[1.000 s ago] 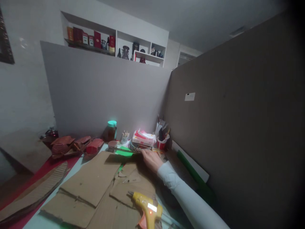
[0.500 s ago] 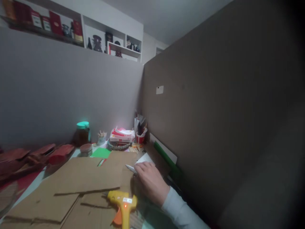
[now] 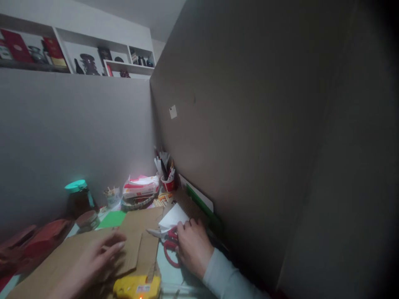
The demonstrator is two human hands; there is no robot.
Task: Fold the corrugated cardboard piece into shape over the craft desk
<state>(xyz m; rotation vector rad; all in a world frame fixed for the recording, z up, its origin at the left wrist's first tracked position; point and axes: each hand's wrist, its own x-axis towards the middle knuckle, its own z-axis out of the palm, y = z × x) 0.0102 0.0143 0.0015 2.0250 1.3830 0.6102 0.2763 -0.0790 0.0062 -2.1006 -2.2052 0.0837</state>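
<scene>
Resting flat on the cardboard [image 3: 93, 249], your left hand [image 3: 90, 259] has its grip spread, fingers pressing the sheet at the bench's near edge. Your right hand [image 3: 193, 245] lies over the red scissors [image 3: 170, 247], fingers curled on the handles, though you cannot tell whether the grip is closed on them. White paper [image 3: 173, 218] sits just beyond its fingertips. A yellow glue gun [image 3: 137, 286] lies at the near edge between your hands. A red cup [image 3: 168, 182] of pens stands in the far right corner.
</scene>
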